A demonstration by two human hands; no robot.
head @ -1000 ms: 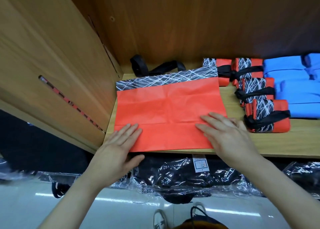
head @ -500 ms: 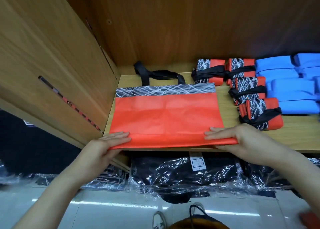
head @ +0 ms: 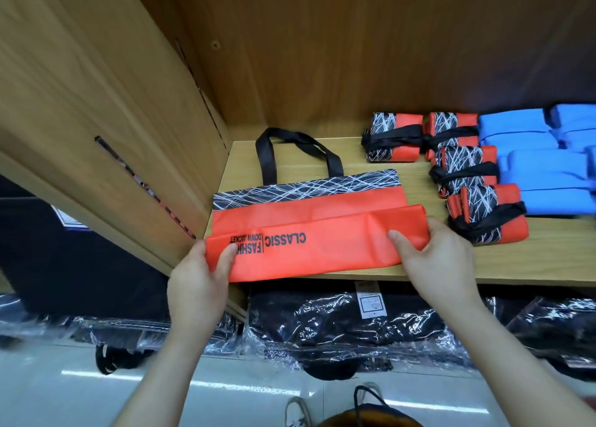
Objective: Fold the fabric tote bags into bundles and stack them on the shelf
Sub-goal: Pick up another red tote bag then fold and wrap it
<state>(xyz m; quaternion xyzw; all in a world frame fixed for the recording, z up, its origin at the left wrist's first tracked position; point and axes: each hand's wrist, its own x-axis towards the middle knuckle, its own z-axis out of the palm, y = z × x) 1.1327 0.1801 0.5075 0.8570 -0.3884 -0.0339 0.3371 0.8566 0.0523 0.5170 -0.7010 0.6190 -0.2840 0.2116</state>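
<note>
Folding the lower part of the red bag (head: 306, 212) up toward its handles (head: 298, 147) looks like the step in hand. The bag lies flat on the shelf (head: 532, 265), at its left end near the side wall, with the patterned band and handles pointing to the back. Its bottom strip is turned over, so the printed side faces up and the new crease runs along the shelf's front edge. The left hand (head: 198, 286) pinches the strip's left end, thumb on top and the other fingers under the cloth. The right hand (head: 443, 265) grips the right end in the same way, its fingers curled round the fold. To the right, well apart from the bag, sit four red bundles (head: 467, 175) tied with their own straps, and blue bundles (head: 532, 168) beyond them.

The fold is only begun. The next move probably calls for laying the strip down flat and square, then turning it over again toward the band. Both ends should travel evenly, or the roll could skew. Wrapping the handles round and adding the bundle to the red ones would follow.
</note>
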